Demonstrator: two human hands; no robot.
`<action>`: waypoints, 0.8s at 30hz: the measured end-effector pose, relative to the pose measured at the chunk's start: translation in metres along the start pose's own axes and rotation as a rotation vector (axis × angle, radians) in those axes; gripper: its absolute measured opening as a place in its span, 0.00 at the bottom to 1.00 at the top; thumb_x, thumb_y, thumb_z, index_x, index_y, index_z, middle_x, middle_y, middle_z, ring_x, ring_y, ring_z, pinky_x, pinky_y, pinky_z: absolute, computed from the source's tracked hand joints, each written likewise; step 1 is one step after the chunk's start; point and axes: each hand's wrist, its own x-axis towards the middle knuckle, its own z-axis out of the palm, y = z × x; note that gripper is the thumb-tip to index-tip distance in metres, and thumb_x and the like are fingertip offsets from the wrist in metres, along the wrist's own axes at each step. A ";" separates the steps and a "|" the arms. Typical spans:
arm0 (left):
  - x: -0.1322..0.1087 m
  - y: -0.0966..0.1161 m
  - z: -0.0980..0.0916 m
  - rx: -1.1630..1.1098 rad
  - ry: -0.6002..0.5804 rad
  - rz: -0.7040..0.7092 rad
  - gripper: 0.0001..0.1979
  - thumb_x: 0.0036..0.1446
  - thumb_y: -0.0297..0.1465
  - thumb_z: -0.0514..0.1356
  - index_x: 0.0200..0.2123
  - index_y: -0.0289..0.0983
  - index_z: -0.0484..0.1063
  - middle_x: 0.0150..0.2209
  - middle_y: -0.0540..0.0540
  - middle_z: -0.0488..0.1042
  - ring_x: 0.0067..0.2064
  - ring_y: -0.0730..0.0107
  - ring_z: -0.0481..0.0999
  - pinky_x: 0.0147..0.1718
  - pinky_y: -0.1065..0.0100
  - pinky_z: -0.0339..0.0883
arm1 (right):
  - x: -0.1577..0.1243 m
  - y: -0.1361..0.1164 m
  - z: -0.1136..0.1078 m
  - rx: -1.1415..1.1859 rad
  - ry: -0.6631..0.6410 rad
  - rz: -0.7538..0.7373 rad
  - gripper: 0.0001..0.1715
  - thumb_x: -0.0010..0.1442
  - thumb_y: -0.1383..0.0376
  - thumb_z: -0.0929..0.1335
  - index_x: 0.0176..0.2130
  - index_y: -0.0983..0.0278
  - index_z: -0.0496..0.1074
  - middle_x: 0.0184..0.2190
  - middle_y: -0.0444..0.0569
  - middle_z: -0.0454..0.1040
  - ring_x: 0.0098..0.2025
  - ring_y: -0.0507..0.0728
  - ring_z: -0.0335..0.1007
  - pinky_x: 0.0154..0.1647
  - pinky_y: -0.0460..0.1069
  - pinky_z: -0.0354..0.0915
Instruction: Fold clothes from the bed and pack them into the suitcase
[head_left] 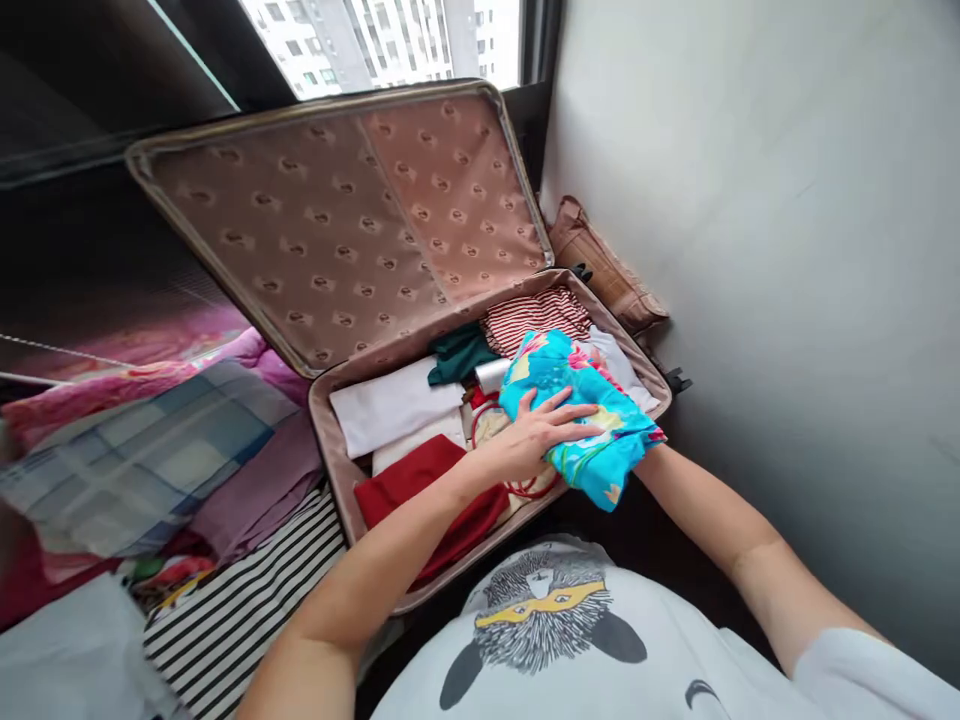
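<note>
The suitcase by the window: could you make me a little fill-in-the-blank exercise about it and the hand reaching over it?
1. The hand spread on top of the flowered cloth is the person's ____ one.
2. The striped cloth inside the suitcase is red and ____.
3. The suitcase's lid stands ____, not shut.

Missing words: left; white; open.

Left hand (536, 437) flat on a blue floral cloth (622, 430) over an open suitcase (367, 225) of folded clothes (397, 405).
</note>
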 end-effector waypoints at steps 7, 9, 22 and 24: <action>0.132 -0.066 0.069 0.274 0.001 -0.093 0.39 0.63 0.19 0.51 0.72 0.58 0.59 0.76 0.49 0.55 0.77 0.39 0.44 0.68 0.26 0.41 | 0.045 0.038 -0.180 -0.192 0.217 0.074 0.35 0.66 0.40 0.64 0.61 0.58 0.72 0.54 0.57 0.79 0.56 0.68 0.76 0.58 0.75 0.70; 0.151 -0.083 0.104 0.265 -0.049 -0.207 0.38 0.64 0.21 0.52 0.73 0.56 0.57 0.76 0.46 0.54 0.76 0.34 0.45 0.66 0.22 0.43 | 0.052 0.048 -0.214 -0.164 0.209 0.089 0.35 0.67 0.42 0.63 0.56 0.64 0.74 0.48 0.59 0.81 0.51 0.67 0.79 0.54 0.67 0.75; 0.089 -0.058 0.121 0.138 -0.136 -0.251 0.47 0.53 0.35 0.70 0.74 0.47 0.57 0.78 0.34 0.43 0.77 0.28 0.38 0.66 0.23 0.41 | 0.023 0.079 -0.184 -1.454 0.093 -0.225 0.46 0.65 0.48 0.69 0.75 0.46 0.53 0.79 0.55 0.35 0.76 0.83 0.31 0.63 0.81 0.51; 0.044 -0.049 0.121 0.127 -0.046 -0.349 0.37 0.57 0.32 0.67 0.70 0.46 0.64 0.76 0.35 0.50 0.76 0.33 0.44 0.67 0.27 0.46 | 0.028 0.090 -0.189 -1.461 -0.044 -0.166 0.47 0.64 0.42 0.68 0.75 0.44 0.52 0.80 0.53 0.33 0.76 0.84 0.31 0.62 0.82 0.52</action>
